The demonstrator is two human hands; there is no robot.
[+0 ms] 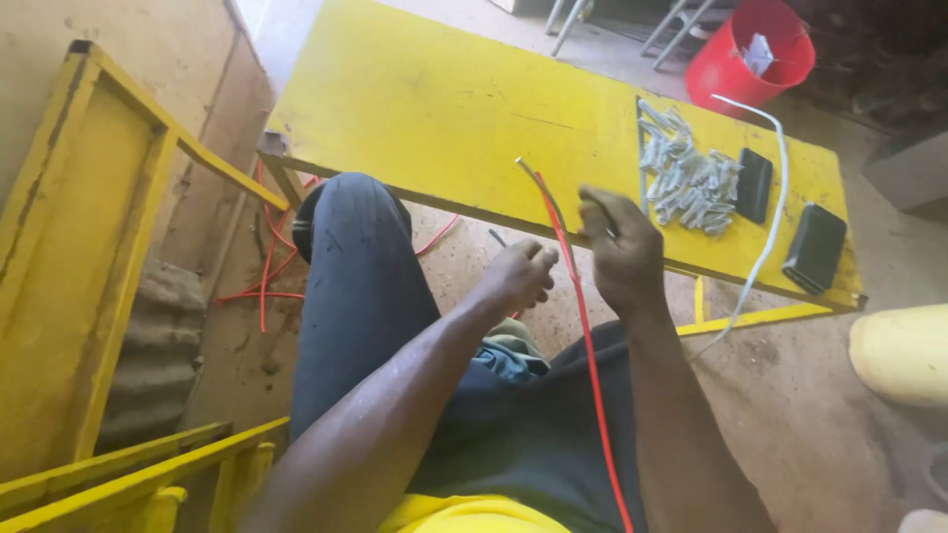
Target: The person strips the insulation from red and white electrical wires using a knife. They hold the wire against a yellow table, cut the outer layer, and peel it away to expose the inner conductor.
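A loose coil of red wire (269,259) lies on the floor at far left. The left hand (517,276) pinches a thin red insulated wire (583,326) low, fingers clenched; the right hand (622,249) grips it higher, before the yellow wooden counter (444,109). The bare tip could spring free if either pinch loosens

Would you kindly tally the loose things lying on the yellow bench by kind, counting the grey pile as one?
Pile of grey pieces: 1
Black flat objects and: 2
White cable: 1
Total: 4
The left hand and right hand hold a red wire in front of the yellow bench.
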